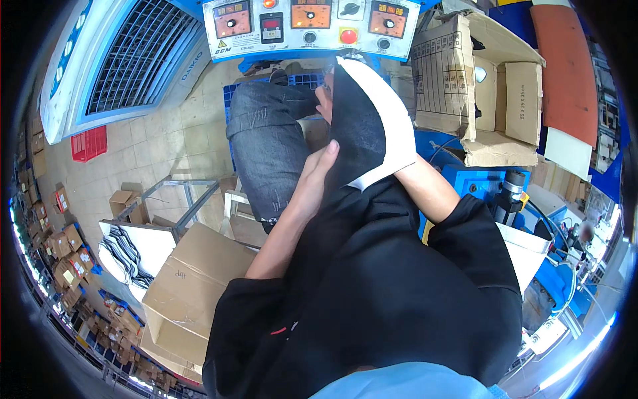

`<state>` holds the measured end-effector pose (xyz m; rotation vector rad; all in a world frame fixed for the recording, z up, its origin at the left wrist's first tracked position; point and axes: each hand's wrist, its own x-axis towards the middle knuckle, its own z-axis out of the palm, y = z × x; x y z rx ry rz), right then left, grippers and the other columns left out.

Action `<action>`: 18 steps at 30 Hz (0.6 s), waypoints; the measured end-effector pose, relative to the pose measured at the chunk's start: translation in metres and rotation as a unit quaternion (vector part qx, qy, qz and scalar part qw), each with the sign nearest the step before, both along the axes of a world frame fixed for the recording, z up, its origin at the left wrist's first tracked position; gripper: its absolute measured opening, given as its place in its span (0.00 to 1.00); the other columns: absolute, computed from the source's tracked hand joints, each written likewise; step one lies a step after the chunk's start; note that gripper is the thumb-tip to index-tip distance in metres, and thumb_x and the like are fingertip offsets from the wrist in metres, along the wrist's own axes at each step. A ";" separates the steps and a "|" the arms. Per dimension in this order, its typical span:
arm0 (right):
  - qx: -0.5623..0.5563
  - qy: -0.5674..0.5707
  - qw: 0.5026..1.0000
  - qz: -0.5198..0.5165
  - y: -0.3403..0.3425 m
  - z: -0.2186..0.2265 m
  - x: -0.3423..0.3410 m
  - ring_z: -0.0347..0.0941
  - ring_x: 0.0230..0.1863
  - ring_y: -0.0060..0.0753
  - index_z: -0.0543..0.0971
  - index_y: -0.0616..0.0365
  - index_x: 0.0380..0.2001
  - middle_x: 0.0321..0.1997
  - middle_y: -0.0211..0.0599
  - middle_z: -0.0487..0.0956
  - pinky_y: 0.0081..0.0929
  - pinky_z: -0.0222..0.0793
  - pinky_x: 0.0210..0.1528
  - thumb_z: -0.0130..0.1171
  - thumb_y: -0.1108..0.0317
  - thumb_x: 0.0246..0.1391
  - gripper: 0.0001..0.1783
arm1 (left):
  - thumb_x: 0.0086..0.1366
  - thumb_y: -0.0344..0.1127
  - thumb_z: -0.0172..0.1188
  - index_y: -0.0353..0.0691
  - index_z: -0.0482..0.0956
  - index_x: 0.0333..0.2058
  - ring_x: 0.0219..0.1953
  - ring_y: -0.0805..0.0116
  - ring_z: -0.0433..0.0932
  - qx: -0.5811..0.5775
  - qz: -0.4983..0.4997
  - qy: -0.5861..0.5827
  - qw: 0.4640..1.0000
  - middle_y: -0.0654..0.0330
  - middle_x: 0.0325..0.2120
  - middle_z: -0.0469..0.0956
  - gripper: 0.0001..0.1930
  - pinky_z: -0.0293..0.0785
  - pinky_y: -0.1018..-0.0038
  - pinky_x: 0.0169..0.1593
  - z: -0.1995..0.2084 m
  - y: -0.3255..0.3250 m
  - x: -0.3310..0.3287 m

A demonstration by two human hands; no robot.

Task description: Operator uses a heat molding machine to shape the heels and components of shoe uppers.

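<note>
In front of my body I hold up a flat, curved piece (362, 126), black on its inner part with a broad white band along its outer edge. It looks like sheet material, perhaps a shoe upper part. My left hand (320, 163) grips its lower left edge, with the thumb pressed on the edge and the other fingers mostly hidden. Behind the piece goes my right forearm, and fingertips of my right hand (324, 100) show past its left edge. The piece hides the rest of that hand.
Ahead stands a blue-and-white machine panel (312, 30) with dials and a red button. An open carton (445, 80) is at the right, a brown carton (193, 279) at the left. Beside the latter, striped black-and-white pieces (123, 256) lie stacked on a white board. A red crate (89, 144) rests on the floor.
</note>
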<state>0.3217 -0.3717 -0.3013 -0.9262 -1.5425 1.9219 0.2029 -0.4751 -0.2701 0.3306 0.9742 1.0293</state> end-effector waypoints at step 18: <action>-0.331 0.241 0.912 -0.031 -0.016 0.025 0.005 0.65 0.57 0.36 0.60 0.61 0.59 0.56 0.41 0.69 0.34 0.61 0.57 0.55 0.54 0.57 0.33 | 0.65 0.67 0.30 0.34 0.66 0.47 0.15 0.66 0.66 0.045 0.075 -0.245 0.966 0.59 0.18 0.66 0.37 0.63 0.75 0.21 -0.001 -0.013 -0.010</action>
